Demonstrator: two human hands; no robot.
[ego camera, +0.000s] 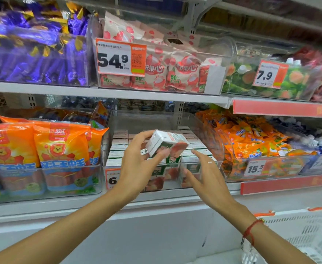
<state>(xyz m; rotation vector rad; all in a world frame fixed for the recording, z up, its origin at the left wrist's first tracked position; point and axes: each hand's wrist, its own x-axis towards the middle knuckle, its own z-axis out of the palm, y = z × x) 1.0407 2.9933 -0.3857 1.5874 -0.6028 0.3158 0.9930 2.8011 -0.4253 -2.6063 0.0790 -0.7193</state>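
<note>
The clear plastic shelf bin on the lower shelf is open at the top and holds rows of small cartons packed upright. A bin of orange sausage packs with a lion print stands just beside it on the left, and a bin of orange sweet bags on the right. A white plastic basket with orange trim sits at lower right, well apart.

The left hand grips one small white juice carton with a peach picture, fingers curled round it. The carton is tilted above the packed rows, near the bin's front wall. The right hand is spread, fingers straight, holding nothing, just below and right of the carton.

Whether the right fingertips touch the carton cannot be told. The left hand covers most of the bin's price label; only a "6" shows. The carton's print is blurred.
</note>
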